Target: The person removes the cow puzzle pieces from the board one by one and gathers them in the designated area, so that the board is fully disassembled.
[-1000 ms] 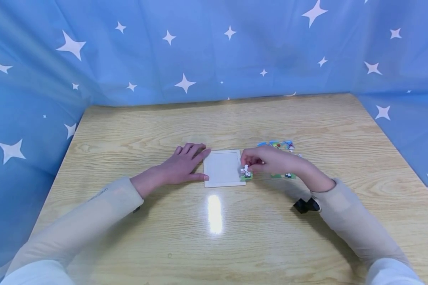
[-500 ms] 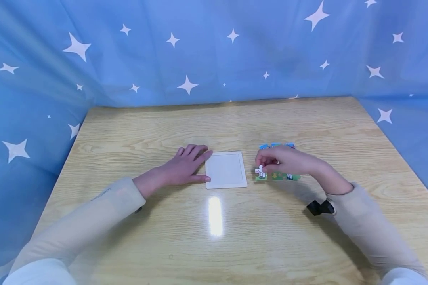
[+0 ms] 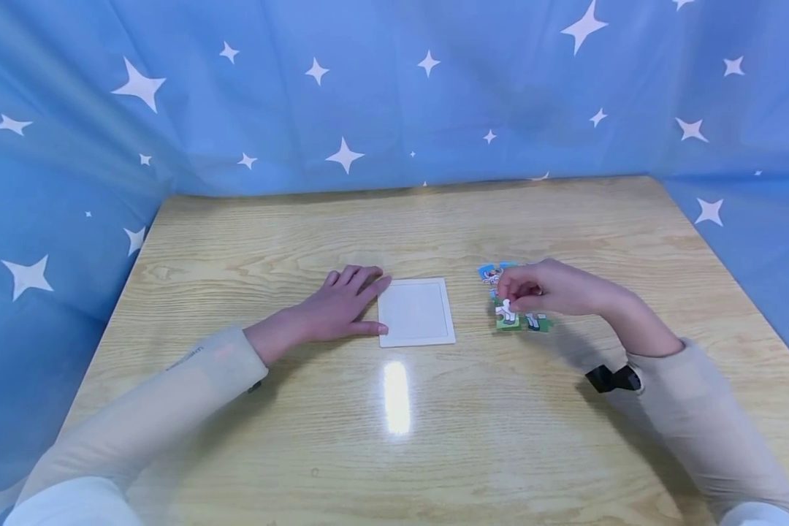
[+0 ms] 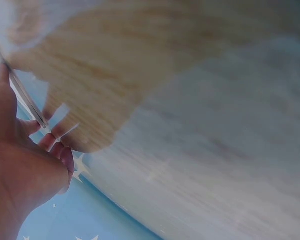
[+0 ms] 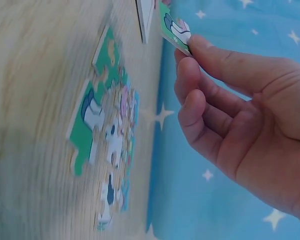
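Note:
My right hand [image 3: 559,287] pinches a jigsaw piece [image 5: 176,31] between thumb and fingertips, a green one with a white and dark blue figure. It is held up off the table, over the loose jigsaw pieces [image 5: 92,117], several of which lie flat on the wood, partly covered by the hand in the head view. To the left lies a square white puzzle tray [image 3: 416,314], its inside bare. My left hand [image 3: 332,307] rests at the tray's left edge, fingers spread, with thumb and index fingertip touching the border; the left wrist view shows the tray edge-on.
The wooden table [image 3: 289,424] extends on all sides of the tray and pieces. A blue curtain [image 3: 381,88] with white stars stands along the back and sides. A black wrist mount [image 3: 613,378] sits under the right sleeve.
My right hand has carried the pinched jigsaw piece rightward, from the tray's right edge to over the loose pieces. My left hand has stayed on the tray.

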Demonstrator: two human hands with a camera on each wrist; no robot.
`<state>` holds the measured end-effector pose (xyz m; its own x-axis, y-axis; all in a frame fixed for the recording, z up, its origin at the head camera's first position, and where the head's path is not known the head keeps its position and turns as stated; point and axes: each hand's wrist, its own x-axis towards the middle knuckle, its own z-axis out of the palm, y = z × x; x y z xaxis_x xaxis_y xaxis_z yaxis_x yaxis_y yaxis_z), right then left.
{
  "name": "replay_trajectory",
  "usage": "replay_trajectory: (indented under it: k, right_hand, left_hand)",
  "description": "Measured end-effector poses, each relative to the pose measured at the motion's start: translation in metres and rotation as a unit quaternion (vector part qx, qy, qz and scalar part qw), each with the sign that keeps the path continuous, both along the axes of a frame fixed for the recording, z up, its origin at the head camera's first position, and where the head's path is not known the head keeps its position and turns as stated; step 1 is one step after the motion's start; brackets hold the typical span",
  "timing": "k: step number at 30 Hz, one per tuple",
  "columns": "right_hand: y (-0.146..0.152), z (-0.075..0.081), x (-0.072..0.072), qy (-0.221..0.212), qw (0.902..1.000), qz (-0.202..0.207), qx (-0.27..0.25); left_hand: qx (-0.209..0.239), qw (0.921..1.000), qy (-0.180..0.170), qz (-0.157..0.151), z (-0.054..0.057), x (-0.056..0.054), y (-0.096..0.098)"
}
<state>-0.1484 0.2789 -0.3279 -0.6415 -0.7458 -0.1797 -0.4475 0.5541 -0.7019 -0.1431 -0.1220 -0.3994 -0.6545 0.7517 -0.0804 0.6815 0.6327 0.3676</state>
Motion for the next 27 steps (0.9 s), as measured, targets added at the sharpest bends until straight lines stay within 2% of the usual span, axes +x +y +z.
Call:
replay_trajectory:
  k: [11, 27]
  right_hand:
    - [0.023, -0.005, 0.0, 0.009, 0.9998, -0.015, 0.007]
    - [0.05, -0.01, 0.008, 0.025, 0.999, -0.037, 0.009]
  left_hand:
    - [-0.004, 1.0, -0.002, 0.002, 0.002, -0.001, -0.001]
    - [-0.003, 1.0, -0.006, 0.002, 0.0, 0.0, 0.0]
